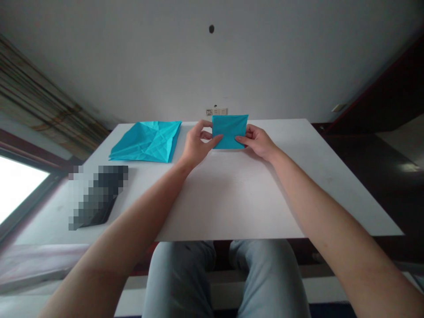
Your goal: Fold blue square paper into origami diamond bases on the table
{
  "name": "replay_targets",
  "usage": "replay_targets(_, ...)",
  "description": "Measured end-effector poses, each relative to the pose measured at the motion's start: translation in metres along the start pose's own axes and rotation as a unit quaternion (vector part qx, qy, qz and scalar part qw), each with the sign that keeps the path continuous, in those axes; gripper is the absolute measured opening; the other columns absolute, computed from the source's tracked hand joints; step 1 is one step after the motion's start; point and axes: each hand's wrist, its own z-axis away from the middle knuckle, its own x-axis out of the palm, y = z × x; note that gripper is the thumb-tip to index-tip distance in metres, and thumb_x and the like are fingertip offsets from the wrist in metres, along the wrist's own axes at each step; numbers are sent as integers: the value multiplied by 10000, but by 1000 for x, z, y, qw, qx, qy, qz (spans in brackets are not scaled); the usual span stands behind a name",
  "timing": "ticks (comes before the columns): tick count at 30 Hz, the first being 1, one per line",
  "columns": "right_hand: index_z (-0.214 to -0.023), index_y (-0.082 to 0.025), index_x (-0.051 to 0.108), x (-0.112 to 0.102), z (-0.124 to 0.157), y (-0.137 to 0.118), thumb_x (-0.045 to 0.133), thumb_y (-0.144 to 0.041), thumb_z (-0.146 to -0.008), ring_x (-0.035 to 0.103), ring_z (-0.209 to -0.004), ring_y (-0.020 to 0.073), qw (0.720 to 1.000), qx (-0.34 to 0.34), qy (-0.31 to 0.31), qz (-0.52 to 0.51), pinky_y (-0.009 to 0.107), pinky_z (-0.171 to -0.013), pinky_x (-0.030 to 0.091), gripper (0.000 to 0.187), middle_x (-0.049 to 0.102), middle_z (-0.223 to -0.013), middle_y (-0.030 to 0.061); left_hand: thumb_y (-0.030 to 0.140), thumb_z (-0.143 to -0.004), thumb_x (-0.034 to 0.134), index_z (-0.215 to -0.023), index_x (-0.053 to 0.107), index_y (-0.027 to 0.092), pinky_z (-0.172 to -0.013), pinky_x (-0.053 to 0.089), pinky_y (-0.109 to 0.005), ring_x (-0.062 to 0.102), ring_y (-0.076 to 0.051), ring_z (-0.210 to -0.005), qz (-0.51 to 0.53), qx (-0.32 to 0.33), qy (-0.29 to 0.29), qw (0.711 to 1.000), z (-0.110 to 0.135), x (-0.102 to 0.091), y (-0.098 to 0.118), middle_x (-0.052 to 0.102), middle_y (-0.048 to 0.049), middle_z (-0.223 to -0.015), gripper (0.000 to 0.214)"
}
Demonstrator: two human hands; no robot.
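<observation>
A folded piece of blue paper [229, 131], roughly rectangular with a faint slanting crease, is held up above the far middle of the white table. My left hand [198, 142] pinches its left side, thumb on the near face and fingers behind. On the other side my right hand [260, 140] grips the right edge in the same way, its thumb near the lower corner. Farther left lies a larger sheet of blue paper [145, 141], crumpled with many fold lines, flat on the table and touched by neither hand.
The white table [232, 194] ends at a grey wall with sockets [217, 112]. A dark, pixelated object [102, 194] lies at the table's left. A curtain [39, 101] and a bright window [20, 185] are on the left; my knees are below the near edge.
</observation>
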Motion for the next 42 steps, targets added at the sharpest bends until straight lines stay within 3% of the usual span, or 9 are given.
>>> replay_targets(5, -928, -299, 680, 1, 0, 0, 1120, -691, -645, 734, -845, 216, 1000, -7, 3, 11, 384, -778, 611, 654, 813, -913, -12, 426, -941, 915, -1048, 793, 219, -873, 646, -322, 767, -188, -958, -7, 46, -68, 997, 1, 0, 12, 813, -66, -1116, 264)
replay_targets(9, -897, -299, 631, 2, 1, -1, 1120, -743, -635, 706, -825, 214, 1000, -14, 8, 17, 380, -756, 606, 711, 775, -868, -16, 451, -928, 906, -908, 751, 211, -780, 586, -333, 696, -187, -819, -53, 3, -118, 992, 3, 0, 13, 787, -33, -897, 286)
replay_targets(15, -1284, -370, 657, -2, 3, -5, 1099, -734, -685, 751, -962, 221, 999, -24, 24, 20, 308, -703, 599, 829, 793, -1101, -10, 586, -993, 845, -1023, 786, 204, -731, 602, -327, 717, -182, -778, 43, -76, -92, 992, 0, 2, 7, 817, -45, -914, 388)
replay_targets(21, -1429, -418, 668, -2, 8, -13, 1056, -802, -698, 763, -1019, 243, 999, -30, 29, 32, 331, -734, 641, 912, 781, -1344, 33, 755, -945, 910, -1064, 763, 211, -641, 626, -312, 773, -181, -701, 112, -115, -86, 983, -4, 5, 4, 829, -55, -934, 575)
replay_targets(25, -1580, -474, 598, -1, 6, -13, 922, -962, -768, 783, -942, 250, 999, -23, 42, 12, 352, -692, 629, 1000, 773, -1315, 38, 717, -943, 924, -1046, 764, 226, -638, 587, -295, 814, -210, -802, 113, -119, -70, 984, -4, 2, 1, 825, -55, -917, 527)
replay_targets(28, -1500, -445, 630, 0, 4, -10, 874, -1014, -779, 774, -933, 254, 999, -9, 46, 14, 351, -673, 620, 951, 787, -1232, 36, 641, -919, 969, -1082, 801, 246, -762, 640, -332, 817, -230, -927, 112, -90, -96, 985, -4, -2, 1, 856, -76, -1032, 459)
replay_targets(33, -1130, -329, 731, -1, -1, -2, 973, -953, -729, 739, -897, 253, 997, -29, 59, 38, 373, -686, 615, 781, 777, -1050, 37, 638, -851, 1044, -1153, 862, 233, -1068, 674, -432, 834, -300, -1197, 124, -13, -162, 979, -2, -8, 2, 852, -155, -1312, 537)
replay_targets(37, -943, -304, 708, -3, -5, 3, 930, -1010, -724, 668, -780, 225, 993, -44, 86, 65, 385, -672, 574, 772, 712, -873, 16, 668, -915, 982, -1120, 880, 246, -1147, 659, -461, 825, -316, -1286, 127, -17, -163, 978, -2, -9, 2, 844, -152, -1358, 480)
replay_targets(42, -933, -312, 684, -9, -8, 5, 903, -1011, -748, 625, -730, 222, 988, -45, 119, 85, 389, -666, 542, 755, 684, -807, 4, 584, -847, 1023, -1059, 880, 243, -1121, 677, -452, 829, -318, -1290, 129, -30, -143, 981, -2, -8, 0, 856, -150, -1366, 426)
